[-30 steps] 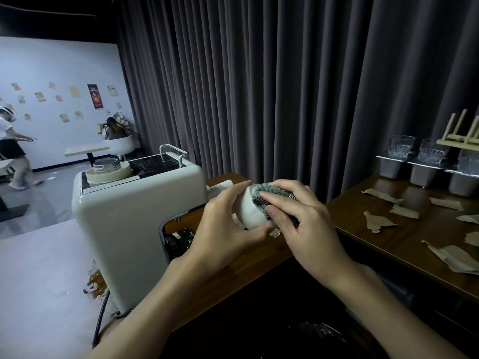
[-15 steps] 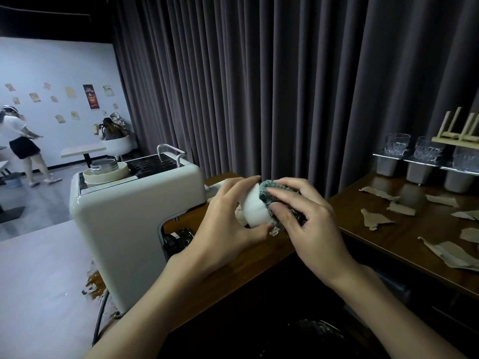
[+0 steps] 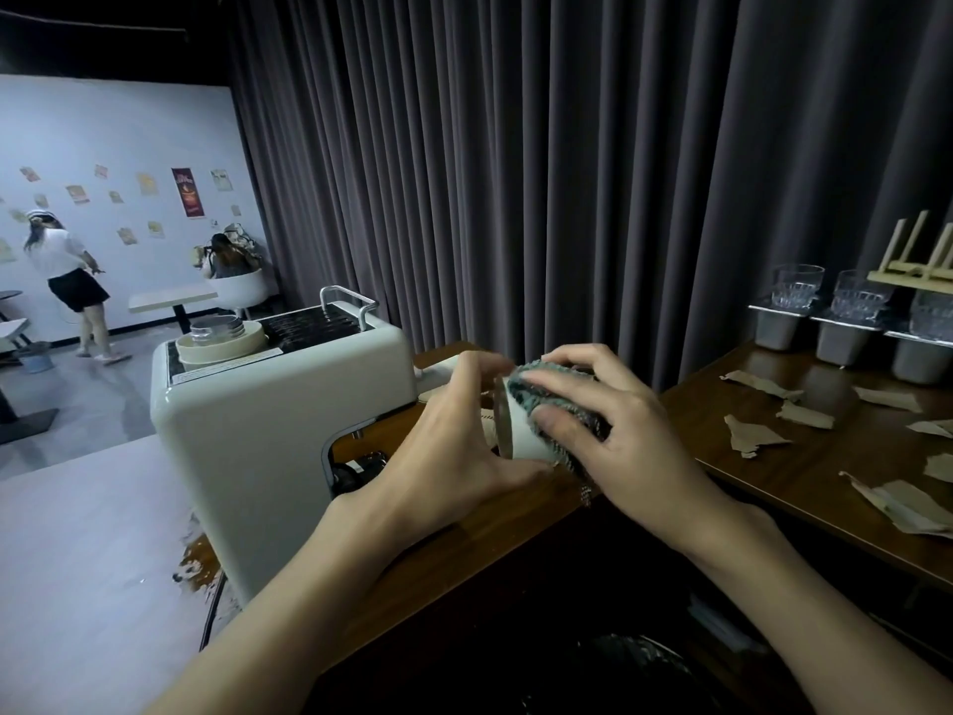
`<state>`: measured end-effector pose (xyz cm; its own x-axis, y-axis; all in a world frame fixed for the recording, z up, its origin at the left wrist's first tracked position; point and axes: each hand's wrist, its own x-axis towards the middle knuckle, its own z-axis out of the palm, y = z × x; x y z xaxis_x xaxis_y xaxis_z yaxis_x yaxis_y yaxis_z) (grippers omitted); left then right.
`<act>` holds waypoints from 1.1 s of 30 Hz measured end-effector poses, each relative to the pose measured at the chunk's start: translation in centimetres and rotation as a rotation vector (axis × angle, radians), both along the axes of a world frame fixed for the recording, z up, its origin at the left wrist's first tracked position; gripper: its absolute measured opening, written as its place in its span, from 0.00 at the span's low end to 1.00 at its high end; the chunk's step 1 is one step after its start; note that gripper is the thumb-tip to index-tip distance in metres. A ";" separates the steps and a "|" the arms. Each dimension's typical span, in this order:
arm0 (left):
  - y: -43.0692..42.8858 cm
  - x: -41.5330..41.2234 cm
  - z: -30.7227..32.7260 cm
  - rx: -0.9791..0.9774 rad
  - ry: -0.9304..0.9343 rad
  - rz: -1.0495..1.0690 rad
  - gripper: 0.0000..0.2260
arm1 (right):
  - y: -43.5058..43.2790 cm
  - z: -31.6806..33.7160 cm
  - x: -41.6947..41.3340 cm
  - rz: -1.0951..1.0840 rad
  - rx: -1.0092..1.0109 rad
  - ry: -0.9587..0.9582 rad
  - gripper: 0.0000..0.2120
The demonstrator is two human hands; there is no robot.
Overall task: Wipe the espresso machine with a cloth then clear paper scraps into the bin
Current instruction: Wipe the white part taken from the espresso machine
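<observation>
Grip, right hand point(image 3: 634, 446): fingers are curling round the cloth point(image 3: 546, 399) and pressing it against the end of a white cylindrical part point(image 3: 515, 430) at the centre of the frame.
Grip, left hand point(image 3: 454, 446): fingers are closing narrowly over the same part from its left side and steadying it.
Cloth: a bunched grey-green wad is covering the right end of the part; a loose corner is hanging below the right hand.
White cylindrical part: it is being held just beside the right flank of the espresso machine point(image 3: 247, 430). Whether it is attached to the machine cannot be told.
Espresso machine: its cream body is standing at centre left of the frame, on the left end of the table point(image 3: 804, 467). No hand is touching the body.
Paper scraps point(image 3: 753, 436): several torn brown pieces are lying spread over the table at the right of the frame, well apart from both hands.
Bin: a dark rounded shape is showing at the bottom centre of the frame; it is too dark to identify.
Progress, judged: the wiping stage is running, with one fitting under the cloth. How much of the machine body is already wiped cannot be told.
Remaining, judged: wiping is waiting to be finished, and all visible scraps are waiting to be gathered and dropped into the bin.
</observation>
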<state>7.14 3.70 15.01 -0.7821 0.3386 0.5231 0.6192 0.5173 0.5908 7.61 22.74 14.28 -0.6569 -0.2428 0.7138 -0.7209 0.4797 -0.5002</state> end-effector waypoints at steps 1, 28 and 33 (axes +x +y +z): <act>-0.1 0.0 0.0 -0.024 0.002 -0.017 0.40 | 0.1 0.1 -0.2 0.038 -0.092 -0.066 0.17; 0.4 -0.2 -0.6 0.122 -0.038 -0.152 0.29 | -0.2 -0.3 -0.6 0.063 -0.391 -0.184 0.10; 0.5 0.4 -0.4 0.162 -0.065 -0.225 0.27 | 0.2 -0.3 -0.1 0.276 -0.460 -0.280 0.13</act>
